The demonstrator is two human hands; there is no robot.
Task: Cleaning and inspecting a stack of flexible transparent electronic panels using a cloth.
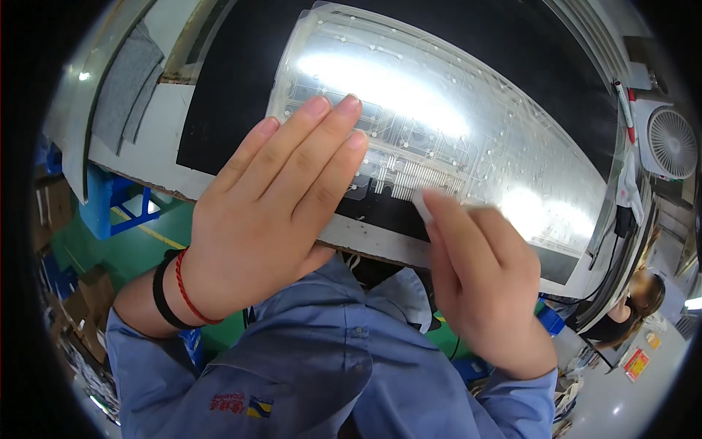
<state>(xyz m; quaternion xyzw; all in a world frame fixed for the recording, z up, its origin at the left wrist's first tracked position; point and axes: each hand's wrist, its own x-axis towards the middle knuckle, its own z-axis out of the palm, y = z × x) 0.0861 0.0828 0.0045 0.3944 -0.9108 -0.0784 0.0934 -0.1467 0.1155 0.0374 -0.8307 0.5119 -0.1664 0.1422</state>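
Rest the left hand (259, 197) flat, fingers straight, on the clear sheet (446, 128). The right hand (486, 282) pinches a white piece (421, 205): press lightly.

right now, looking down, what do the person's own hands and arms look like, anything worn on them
The left hand and right hand are ungloved. A black band and a thin red cord circle the left wrist; the right wrist shows neither. The sleeves are blue.

Red lettering (227, 403), emblem (259, 407) on blue jacket (314, 373), red sign (636, 364), right
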